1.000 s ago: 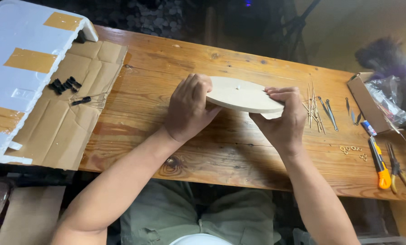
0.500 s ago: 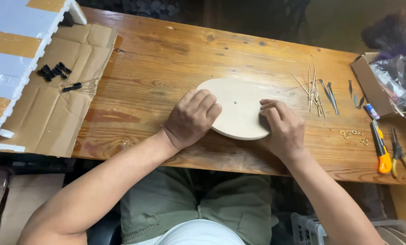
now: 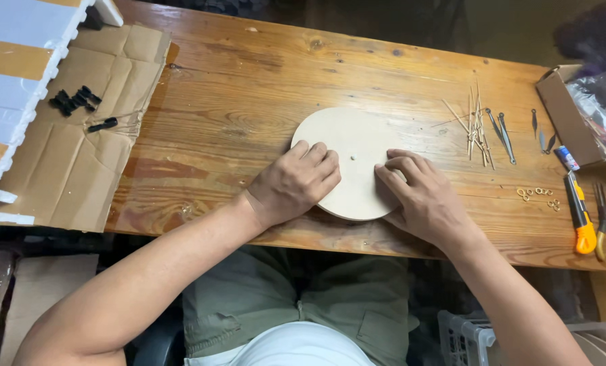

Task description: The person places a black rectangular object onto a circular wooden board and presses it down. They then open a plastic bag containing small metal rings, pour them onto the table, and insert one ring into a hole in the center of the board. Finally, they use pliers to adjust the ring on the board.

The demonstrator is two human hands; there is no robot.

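Both hands now lie flat on the round wooden disc point(image 3: 354, 146): the left hand point(image 3: 296, 183) with fingers loosely curled on its left part, the right hand point(image 3: 421, 196) with fingers spread on its lower right edge, neither one gripping it. A second ago they held the disc tilted up off the worktop point(image 3: 249, 81); it has since come down and lies flat near the worktop's near edge, a small hole at its centre showing between the fingertips. Thin wooden sticks point(image 3: 476, 122) lie just to its right, an orange utility knife point(image 3: 579, 213) toward the right end.
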